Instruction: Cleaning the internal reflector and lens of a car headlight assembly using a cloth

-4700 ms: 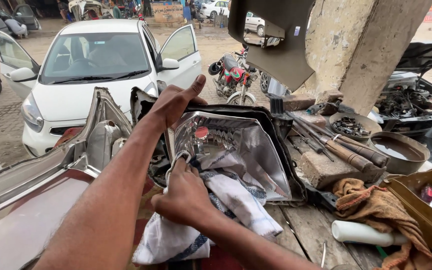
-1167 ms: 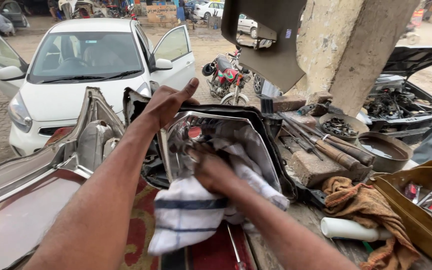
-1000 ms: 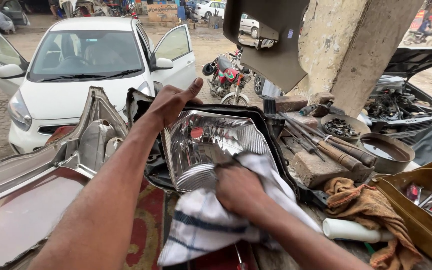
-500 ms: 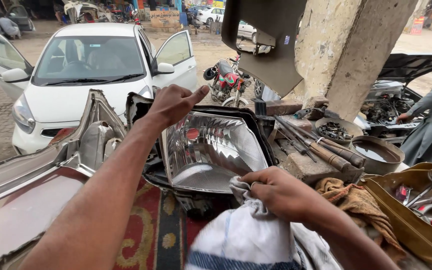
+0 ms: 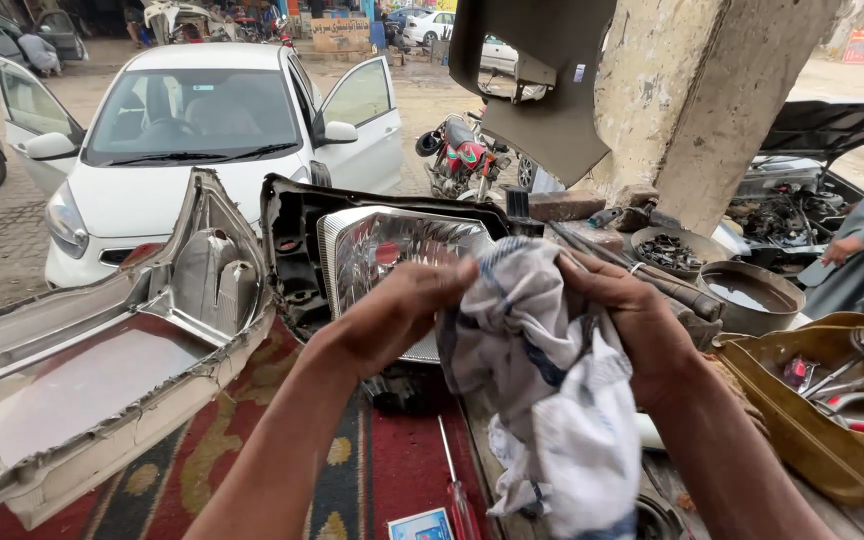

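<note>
At centre frame, both hands' fingers are pinching a white cloth with blue stripes (image 5: pixel 542 400): left hand (image 5: pixel 402 310), right hand (image 5: pixel 627 320). Just behind, the chrome-lined car headlamp in its black housing (image 5: pixel 382 250) is standing unheld on the worktop and could tip if bumped.

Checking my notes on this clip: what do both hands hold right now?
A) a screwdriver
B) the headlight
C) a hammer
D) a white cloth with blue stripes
D: the left hand and right hand both grip the cloth, bunched up between them in front of the headlight; the screwdriver lies untouched on the rug below.
</note>
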